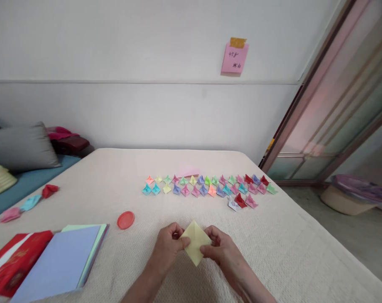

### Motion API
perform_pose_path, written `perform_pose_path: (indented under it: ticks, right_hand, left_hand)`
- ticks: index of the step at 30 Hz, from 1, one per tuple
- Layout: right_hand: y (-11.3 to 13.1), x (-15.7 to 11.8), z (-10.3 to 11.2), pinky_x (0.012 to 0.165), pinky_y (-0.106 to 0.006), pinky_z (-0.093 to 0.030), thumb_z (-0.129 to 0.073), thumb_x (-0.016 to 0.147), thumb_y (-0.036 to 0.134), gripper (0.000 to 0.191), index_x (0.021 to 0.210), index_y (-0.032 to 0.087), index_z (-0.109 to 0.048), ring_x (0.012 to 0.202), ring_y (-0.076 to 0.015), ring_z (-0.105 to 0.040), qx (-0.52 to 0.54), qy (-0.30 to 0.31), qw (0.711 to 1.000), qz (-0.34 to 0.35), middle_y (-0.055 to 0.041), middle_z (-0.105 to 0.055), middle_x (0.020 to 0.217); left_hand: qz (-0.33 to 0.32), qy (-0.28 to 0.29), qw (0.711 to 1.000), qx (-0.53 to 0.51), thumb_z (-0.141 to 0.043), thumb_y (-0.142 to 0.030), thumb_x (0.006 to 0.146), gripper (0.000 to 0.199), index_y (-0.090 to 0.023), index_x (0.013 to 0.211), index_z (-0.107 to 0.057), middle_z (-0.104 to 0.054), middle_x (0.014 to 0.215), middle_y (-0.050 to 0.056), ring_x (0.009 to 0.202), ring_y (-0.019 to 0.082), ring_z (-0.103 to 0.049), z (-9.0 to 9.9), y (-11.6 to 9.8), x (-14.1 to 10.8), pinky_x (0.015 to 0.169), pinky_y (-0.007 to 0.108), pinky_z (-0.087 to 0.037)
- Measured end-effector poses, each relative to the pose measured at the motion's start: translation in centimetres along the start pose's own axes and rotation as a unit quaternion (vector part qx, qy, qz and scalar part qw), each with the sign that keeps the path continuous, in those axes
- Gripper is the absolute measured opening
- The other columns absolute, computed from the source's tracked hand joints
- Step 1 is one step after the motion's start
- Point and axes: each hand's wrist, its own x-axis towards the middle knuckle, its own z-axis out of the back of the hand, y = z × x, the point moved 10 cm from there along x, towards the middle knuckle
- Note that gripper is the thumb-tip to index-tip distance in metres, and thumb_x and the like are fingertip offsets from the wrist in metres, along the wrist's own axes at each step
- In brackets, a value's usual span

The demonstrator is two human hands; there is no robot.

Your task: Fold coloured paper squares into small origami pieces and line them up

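Note:
A pale yellow folded paper (194,244), diamond-shaped with one corner pointing toward me, is held up above the table cloth. My left hand (168,244) pinches its left corner between thumb and fingers. On the opposite corner, my right hand (221,246) grips it the same way, its thumb lying on the front face. A crease runs down from the top corner. Beyond my hands, small folded paper pieces (203,190) in many colours stand in rows, with a white one (233,203) at the front of the group.
A red round lid (125,220) lies left of my hands. Coloured paper sheets (64,261) and a red packet (18,261) are at the near left. Several folded pieces, one red (49,191), sit near the left edge. A pink note (234,58) hangs on the wall.

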Motion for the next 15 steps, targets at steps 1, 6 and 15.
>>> perform_pose_path:
  ticks: [1, 6, 15]
  right_hand:
    - [0.0, 0.0, 0.0, 0.055, -0.024, -0.037, -0.063, 0.056, 0.015, 0.016, 0.069, 0.019, -0.055, 0.057, -0.0129, -0.050, -0.001, -0.003, 1.000, 0.001, 0.0046, -0.056, 0.062]
    - [0.0, 0.3, 0.9, 0.048, -0.023, -0.030, -0.060, 0.051, 0.011, 0.015, 0.060, 0.020, -0.052, 0.047, -0.0099, -0.040, -0.028, -0.054, 0.998, 0.016, 0.0086, -0.047, 0.050]
    - [0.8, -0.1, 0.9, 0.048, -0.023, -0.037, -0.060, 0.058, 0.013, 0.014, 0.070, 0.019, -0.056, 0.052, -0.0113, -0.048, -0.009, -0.056, 0.998, 0.026, 0.0059, -0.055, 0.060]
  left_hand:
    - [-0.003, -0.004, 1.000, 0.000, -0.071, -0.023, 0.061, 0.027, -0.018, 0.056, -0.045, -0.050, 0.057, -0.005, 0.055, 0.010, -0.043, 0.1, 0.0, 0.0, 0.053, 0.022, -0.031]
    - [0.004, -0.004, 1.000, -0.031, -0.073, -0.022, 0.060, 0.025, -0.018, 0.074, -0.053, -0.058, 0.070, -0.002, 0.060, 0.012, -0.053, -0.2, -0.3, -0.4, 0.056, 0.023, -0.039]
    - [0.046, 0.031, 0.994, -0.096, -0.075, -0.016, 0.056, 0.042, -0.016, 0.094, -0.055, -0.065, 0.083, 0.005, 0.073, 0.018, -0.062, -1.1, 0.8, -0.5, 0.065, 0.028, -0.046]
